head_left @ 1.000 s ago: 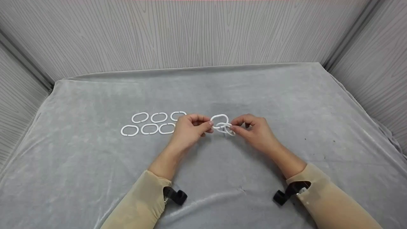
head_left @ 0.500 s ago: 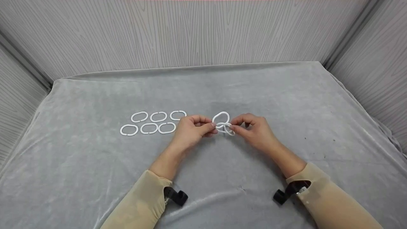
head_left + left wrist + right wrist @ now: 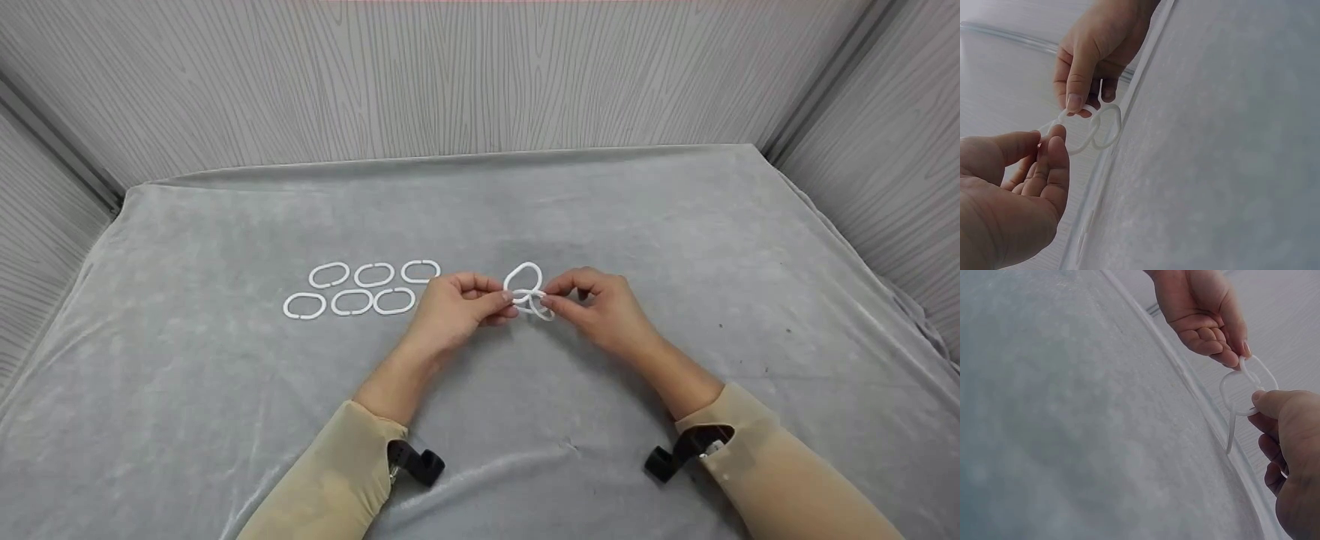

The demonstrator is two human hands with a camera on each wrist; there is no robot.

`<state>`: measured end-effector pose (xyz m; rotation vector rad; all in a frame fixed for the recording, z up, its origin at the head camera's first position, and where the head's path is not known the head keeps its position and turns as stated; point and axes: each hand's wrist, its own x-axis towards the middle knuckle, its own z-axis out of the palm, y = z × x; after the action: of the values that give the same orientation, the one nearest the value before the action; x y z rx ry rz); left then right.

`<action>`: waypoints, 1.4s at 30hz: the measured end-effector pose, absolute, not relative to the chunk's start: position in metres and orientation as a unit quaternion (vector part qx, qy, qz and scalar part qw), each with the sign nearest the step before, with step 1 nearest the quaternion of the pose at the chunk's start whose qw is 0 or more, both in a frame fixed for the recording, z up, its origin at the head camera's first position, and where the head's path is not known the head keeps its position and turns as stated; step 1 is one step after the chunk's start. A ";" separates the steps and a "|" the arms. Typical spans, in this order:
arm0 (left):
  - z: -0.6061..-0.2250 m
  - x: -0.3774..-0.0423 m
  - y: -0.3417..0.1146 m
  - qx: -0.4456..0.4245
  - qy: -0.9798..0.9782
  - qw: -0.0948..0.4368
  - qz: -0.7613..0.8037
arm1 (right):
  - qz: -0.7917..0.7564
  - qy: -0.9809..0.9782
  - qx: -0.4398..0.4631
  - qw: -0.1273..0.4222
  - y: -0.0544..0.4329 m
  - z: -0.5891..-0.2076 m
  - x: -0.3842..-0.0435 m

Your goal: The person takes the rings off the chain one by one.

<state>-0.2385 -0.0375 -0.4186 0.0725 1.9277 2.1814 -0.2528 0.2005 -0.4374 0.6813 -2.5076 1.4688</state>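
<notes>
My left hand (image 3: 459, 304) pinches the near end of a white plastic oval link (image 3: 529, 264) that stands up between the hands. Facing it, my right hand (image 3: 600, 304) pinches a second white link (image 3: 1222, 389) between thumb and fingers. From this second link hangs a third white link (image 3: 1231, 431), seen edge-on in the right wrist view. The left-held link crosses the right-held one; whether it passes through its gap is hidden by the fingertips. In the left wrist view the rings overlap between the left hand (image 3: 1022, 185) and right hand (image 3: 1095, 56).
Several loose white oval links lie left of my hands in two rows, with one link (image 3: 306, 295) at the near row's left end and another link (image 3: 421, 262) at the far row's right. A grey cloth (image 3: 480, 420) covers the table. Pale wood-grain walls (image 3: 450, 82) stand behind and beside it.
My left hand has shifted slightly right, closer to my right hand. The link it pinches has turned and stands more upright. My right hand and the loose links stay about where they were.
</notes>
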 end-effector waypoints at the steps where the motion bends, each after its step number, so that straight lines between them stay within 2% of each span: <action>1: -0.419 -0.238 -0.037 0.025 0.657 0.116 0.745 | 0.490 -0.838 0.228 0.078 0.200 -0.437 -0.253; 42: -0.420 -0.237 -0.034 0.019 0.637 0.132 0.760 | 0.503 -0.828 0.238 0.067 0.201 -0.438 -0.253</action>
<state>-0.2371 -0.0345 -0.4199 0.0554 1.8475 2.2048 -0.2529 0.2005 -0.4380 0.7177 -2.4950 1.5162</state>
